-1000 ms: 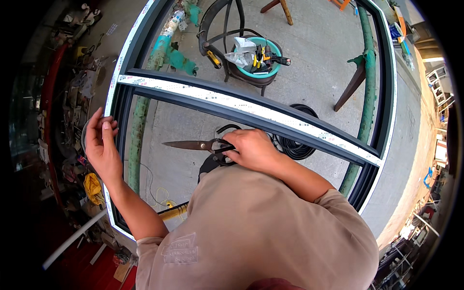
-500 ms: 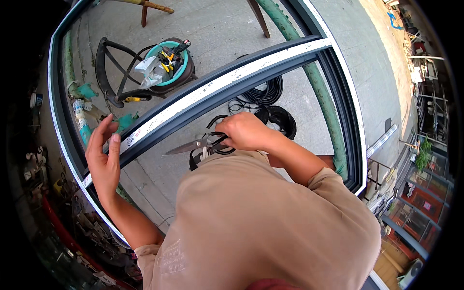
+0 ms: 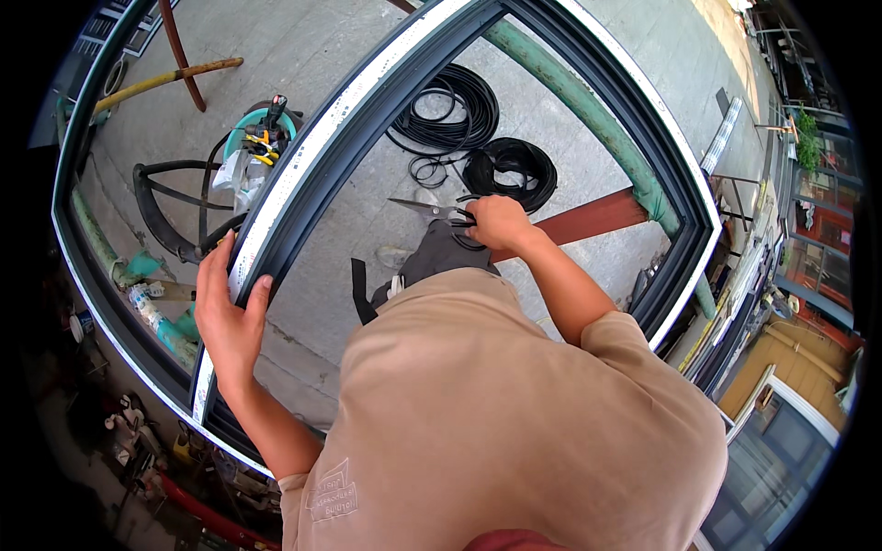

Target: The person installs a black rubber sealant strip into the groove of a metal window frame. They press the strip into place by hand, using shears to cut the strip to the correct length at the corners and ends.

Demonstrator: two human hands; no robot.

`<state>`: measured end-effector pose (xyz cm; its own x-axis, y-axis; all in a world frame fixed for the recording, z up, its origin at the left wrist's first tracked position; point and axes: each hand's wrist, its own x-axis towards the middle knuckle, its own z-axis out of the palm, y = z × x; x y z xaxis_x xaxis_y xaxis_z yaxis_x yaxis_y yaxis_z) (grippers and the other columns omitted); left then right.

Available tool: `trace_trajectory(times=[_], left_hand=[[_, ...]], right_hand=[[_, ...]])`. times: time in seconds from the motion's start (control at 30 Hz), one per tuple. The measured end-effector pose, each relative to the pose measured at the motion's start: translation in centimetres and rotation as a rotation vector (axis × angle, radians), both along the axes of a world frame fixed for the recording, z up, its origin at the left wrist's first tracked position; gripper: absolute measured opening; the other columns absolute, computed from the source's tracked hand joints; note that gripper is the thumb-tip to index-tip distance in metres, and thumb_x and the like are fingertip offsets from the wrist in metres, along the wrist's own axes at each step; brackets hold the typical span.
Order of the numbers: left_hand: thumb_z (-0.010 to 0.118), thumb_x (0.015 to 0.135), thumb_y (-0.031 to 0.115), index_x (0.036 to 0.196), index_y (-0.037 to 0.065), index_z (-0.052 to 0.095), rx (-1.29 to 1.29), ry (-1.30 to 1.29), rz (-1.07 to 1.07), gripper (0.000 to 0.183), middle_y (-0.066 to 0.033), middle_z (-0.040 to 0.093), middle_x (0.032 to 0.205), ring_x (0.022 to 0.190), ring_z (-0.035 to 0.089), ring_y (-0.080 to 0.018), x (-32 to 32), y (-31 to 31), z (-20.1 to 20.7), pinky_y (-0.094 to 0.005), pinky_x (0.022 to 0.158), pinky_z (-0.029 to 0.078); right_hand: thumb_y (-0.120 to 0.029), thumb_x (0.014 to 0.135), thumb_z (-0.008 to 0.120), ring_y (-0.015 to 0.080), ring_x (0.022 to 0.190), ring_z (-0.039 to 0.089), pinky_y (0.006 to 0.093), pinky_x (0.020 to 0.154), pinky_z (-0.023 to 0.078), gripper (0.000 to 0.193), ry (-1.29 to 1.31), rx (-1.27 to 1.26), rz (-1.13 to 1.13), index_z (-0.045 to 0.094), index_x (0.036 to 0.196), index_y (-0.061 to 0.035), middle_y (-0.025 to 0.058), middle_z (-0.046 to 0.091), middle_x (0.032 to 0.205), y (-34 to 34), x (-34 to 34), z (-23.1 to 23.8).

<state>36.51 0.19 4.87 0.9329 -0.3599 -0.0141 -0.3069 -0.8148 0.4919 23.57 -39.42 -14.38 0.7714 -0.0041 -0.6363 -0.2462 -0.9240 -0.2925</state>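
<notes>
My right hand [image 3: 501,223] is closed round the black handles of a pair of scissors [image 3: 432,209]. Their metal blades point left, over the concrete floor below the frame opening. My left hand [image 3: 230,321] lies against the crossbar [image 3: 308,151] of a large dark window frame with a white face. Its fingers stretch along the bar's left side, with the thumb apart on the other side. Whether the fingers press on the bar, I cannot tell.
Coils of black rubber strip [image 3: 450,108] lie on the floor beyond the scissors. Green pipes [image 3: 588,101] and a reddish-brown bar [image 3: 588,225] run beneath the frame. A turquoise basin [image 3: 241,129] of tools sits at the upper left, beside a black curved chair-like frame [image 3: 147,207].
My view has shifted, and the crossbar looks steeper. My left hand has come closer against the bar. The scissors have moved right with my right hand, still in its grip.
</notes>
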Motion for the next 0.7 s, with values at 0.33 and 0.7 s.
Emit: trace_trajectory(times=[0.33, 0.7], left_hand=[[0.084, 0.094, 0.024, 0.152, 0.001, 0.063, -0.039, 0.117, 0.006, 0.066, -0.0193, 0.068, 0.136, 0.126, 0.066, -0.0344, 0.9, 0.0, 1.0, -0.0422, 0.111, 0.049], [0.086, 0.092, 0.038, 0.154, 0.002, 0.061, -0.053, 0.203, -0.117, 0.077, -0.0203, 0.069, 0.14, 0.128, 0.065, -0.0318, 6.0, -5.4, -0.5, -0.0438, 0.114, 0.049]], right_hand=[[-0.033, 0.089, 0.084, 0.0379, 0.104, 0.078, 0.0483, 0.091, 0.062, 0.031, -0.065, -0.032, -0.126, 0.082, 0.108, -0.0089, 0.0152, 0.081, 0.107, -5.5, -0.8, -3.0], [-0.022, 0.082, 0.085, 0.0389, 0.098, 0.075, 0.0506, 0.083, 0.057, 0.023, -0.088, 0.198, -0.052, 0.079, 0.103, -0.0137, 0.0134, 0.079, 0.095, -14.4, 1.7, 4.9]])
